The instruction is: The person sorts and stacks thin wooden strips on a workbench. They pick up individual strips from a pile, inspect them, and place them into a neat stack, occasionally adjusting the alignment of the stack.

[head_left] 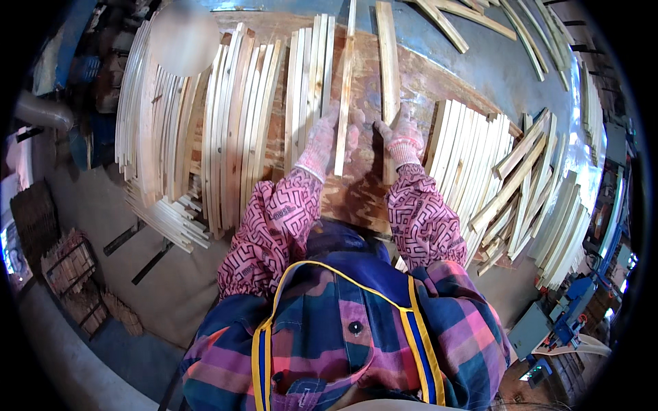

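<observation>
My left hand (321,145), in a pale, pinkish work glove, grips a narrow wooden strip (347,75). Its fingers show on the strip's far side, and the strip's near end sticks out past the hand toward me. My right hand (403,135), gloved the same way, is closed about a wider wooden board (387,58), thumb on its left side and fingers on its right. Both pieces point away from me, side by side, over a worn brown plywood top (353,195). Patterned pink sleeve covers reach to both wrists.
Rows of strips (240,123) lie left of my hands, another bundle (312,75) close by. To the right are a slanting row (466,147) and a crisscross pile of pieces (517,178). Loose boards (473,17) lie at the far right. Blue machinery (569,308) stands lower right.
</observation>
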### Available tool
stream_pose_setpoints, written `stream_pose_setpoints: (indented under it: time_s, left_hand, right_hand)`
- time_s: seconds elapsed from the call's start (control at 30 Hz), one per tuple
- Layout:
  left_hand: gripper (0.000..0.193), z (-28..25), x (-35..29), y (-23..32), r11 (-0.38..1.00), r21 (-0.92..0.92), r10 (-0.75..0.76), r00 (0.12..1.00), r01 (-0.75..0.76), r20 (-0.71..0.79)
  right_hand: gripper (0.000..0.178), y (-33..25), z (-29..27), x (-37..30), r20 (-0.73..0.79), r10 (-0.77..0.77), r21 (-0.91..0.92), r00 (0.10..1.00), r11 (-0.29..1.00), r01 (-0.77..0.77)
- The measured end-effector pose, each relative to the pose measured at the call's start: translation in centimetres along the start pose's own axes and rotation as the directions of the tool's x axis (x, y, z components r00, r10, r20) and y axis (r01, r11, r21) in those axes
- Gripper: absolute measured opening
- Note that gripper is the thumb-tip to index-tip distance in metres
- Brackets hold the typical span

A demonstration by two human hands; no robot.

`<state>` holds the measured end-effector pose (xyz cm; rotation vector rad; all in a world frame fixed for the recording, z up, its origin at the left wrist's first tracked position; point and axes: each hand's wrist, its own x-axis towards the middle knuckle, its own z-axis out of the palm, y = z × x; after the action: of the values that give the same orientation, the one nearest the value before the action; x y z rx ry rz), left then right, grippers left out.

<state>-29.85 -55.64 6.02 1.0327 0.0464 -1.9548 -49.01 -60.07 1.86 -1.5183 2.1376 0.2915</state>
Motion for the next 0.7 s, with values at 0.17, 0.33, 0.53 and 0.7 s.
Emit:
stream_pose_setpoints:
  time_s: [0.17, 0.33, 0.53, 0.7]
  left_hand:
    - [0.046, -0.3, 0.4, -0.2, 0.999, 0.048, -0.014, 0.998, 0.017, -0.056]
    - [0.059, -2.5, 1.3, -0.4, 0.999, 0.050, -0.009, 0.996, 0.014, -0.086]
    - [0.087, -1.7, -3.1, 4.4, 0.810, 0.582, 0.098, 0.995, -0.071, -0.014]
    - [0.040, -11.0, -12.9, 14.7, 0.290, 0.942, 0.763, 0.635, -0.171, -0.120]
  right_hand:
    - [0.102, -0.3, -0.9, -0.2, 0.013, 0.019, -0.025, 1.000, 1.000, -0.019]
    - [0.087, -1.8, -2.3, -2.7, -0.034, -0.064, 0.088, 0.997, 0.994, 0.067]
    - [0.093, 0.4, -0.9, -1.0, -0.144, -0.058, -0.003, 0.988, 0.998, 0.058]
    - [0.093, -0.4, -1.5, -1.3, -0.102, -0.037, -0.001, 0.994, 0.999, 0.037]
